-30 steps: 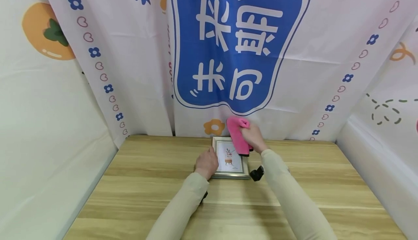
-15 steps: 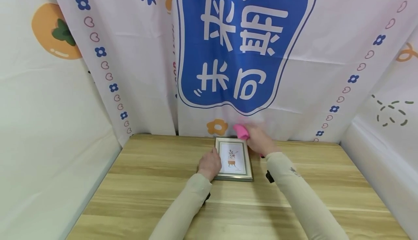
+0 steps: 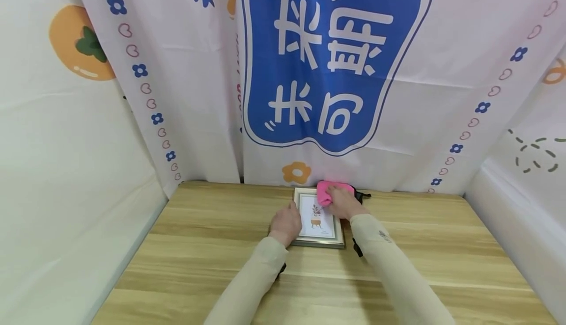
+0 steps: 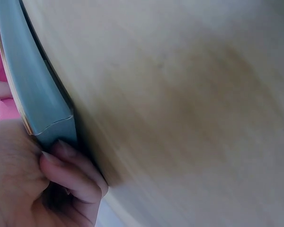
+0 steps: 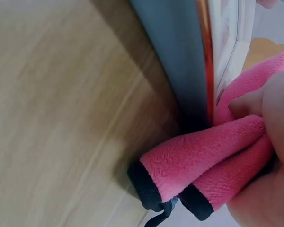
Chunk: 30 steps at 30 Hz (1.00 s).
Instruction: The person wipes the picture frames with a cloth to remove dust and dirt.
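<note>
A picture frame (image 3: 317, 241) with a plant drawing lies face up on the table, close to the back wall. My left hand (image 3: 285, 223) grips its left side; in the left wrist view, curled fingers (image 4: 68, 172) sit against the grey-blue side wall near a corner. My right hand (image 3: 344, 203) holds a bunched pink cloth (image 3: 325, 192) on the upper right part of the frame. In the right wrist view, the fuzzy cloth (image 5: 203, 156) has black edging and a dark cord, and hangs over the side of the frame. Cloth and hand cover that corner.
The wood-grain table (image 3: 212, 246) reaches to a hanging white curtain (image 3: 199, 133) with a blue printed panel at the back. White walls (image 3: 88, 168) stand at both sides.
The right hand has gone from the frame's upper area to its upper right edge, then back onto the frame with the cloth. My left hand keeps its hold. The head view has shifted slightly.
</note>
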Motion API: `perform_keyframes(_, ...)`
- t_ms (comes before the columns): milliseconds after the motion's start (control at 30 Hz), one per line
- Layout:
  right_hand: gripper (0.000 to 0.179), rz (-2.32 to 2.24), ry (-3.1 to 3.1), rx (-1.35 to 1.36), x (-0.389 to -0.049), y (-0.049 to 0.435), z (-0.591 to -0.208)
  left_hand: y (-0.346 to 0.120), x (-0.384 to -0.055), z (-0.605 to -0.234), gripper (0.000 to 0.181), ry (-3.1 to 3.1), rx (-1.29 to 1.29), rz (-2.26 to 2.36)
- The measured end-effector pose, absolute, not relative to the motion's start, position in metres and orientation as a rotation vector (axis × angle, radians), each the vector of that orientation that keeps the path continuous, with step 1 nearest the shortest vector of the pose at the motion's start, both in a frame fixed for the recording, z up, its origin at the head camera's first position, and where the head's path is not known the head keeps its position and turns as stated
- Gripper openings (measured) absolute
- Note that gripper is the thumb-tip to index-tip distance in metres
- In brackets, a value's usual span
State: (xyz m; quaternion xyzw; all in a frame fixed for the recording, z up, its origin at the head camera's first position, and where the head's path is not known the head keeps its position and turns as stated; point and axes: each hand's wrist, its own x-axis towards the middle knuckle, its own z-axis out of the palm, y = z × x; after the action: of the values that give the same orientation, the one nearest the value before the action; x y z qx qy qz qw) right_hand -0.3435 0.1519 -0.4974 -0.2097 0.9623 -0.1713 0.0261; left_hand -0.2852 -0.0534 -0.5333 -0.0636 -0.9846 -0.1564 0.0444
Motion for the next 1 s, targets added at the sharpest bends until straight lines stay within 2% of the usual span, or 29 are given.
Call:
perform_keyframes(233,0.054,-0.411,2.993,-0.683,-0.343,0.136,-0.501,-0.059,-0.285,-0.531,0.02,-3.036,-0.168,-0.465)
perform_keyframes(600,0.052,-0.38,3.031,-0.69,-0.344,0.118,-0.503,-0.056,-0.285,-0.529,0.031,-3.05,-0.19,-0.429)
perform_keyframes(1000,0.055,-0.486,3.01,-0.671,-0.342,0.1,-0.503,-0.05,-0.285,-0.527,0.021,-2.989,-0.221,-0.448)
